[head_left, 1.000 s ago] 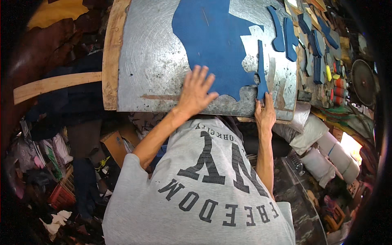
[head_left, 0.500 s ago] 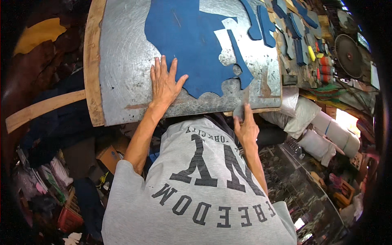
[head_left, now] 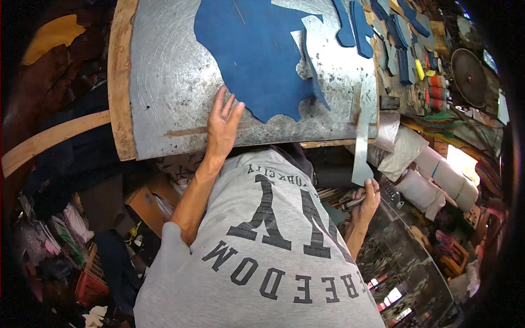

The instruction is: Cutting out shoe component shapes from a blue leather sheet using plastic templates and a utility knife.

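Note:
A large blue sheet of leather (head_left: 257, 60) with an irregular edge and a cut-out notch lies on the metal-topped table (head_left: 164, 82). My left hand (head_left: 221, 123) is open, its fingertips at the leather's near left edge. On the leather's right side, a narrow blue strip (head_left: 314, 76) hangs loose and looks curled. Off the table's near right corner, my right hand (head_left: 365, 205) is closed on the widened lower end of a long, flat, pale grey strip (head_left: 361, 145), which points up over the table edge. A slim object also shows between those fingers, too small to name.
Several cut blue pieces (head_left: 361, 27) lie at the far right of the table. Past them are more pieces, spools of thread (head_left: 436, 82) and a round fan (head_left: 468, 76). White rolls (head_left: 451, 177) lie on the right. A wooden strip (head_left: 54, 139) juts out at left.
My right hand has moved right and toward me, carrying the pale strip off the table corner. My left hand has slid back to the leather's edge. The narrow blue strip has shifted and curled.

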### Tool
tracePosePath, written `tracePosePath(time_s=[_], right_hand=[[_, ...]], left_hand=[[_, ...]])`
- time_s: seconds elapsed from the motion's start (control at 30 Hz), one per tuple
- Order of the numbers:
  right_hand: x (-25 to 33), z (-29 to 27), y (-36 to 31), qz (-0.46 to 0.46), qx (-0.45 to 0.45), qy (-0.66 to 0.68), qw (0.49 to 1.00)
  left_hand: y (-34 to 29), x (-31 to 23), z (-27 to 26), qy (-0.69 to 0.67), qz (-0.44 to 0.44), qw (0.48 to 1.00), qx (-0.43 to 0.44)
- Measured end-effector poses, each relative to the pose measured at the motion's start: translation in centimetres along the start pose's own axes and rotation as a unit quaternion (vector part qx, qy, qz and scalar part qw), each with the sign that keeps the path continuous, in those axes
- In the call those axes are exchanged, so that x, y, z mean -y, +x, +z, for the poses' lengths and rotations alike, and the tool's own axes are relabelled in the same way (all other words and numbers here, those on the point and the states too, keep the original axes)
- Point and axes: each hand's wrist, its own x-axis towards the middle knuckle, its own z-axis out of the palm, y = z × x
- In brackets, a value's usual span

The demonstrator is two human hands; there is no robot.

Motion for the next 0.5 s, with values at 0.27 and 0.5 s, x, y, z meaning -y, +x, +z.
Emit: tracePosePath(time_s=[0.27, 0.5], right_hand=[[3.3, 10.3, 0.7, 0.021, 0.174, -0.024, 0.984], [2.3, 12.9, 6.4, -0.237, 0.113, -0.363, 0.894]], left_hand=[[2.3, 0.8, -1.7, -0.206, -0.102, 0.972, -0.054], [3.7, 0.5, -1.0, 0.043, -0.134, 0.989, 0.037]])
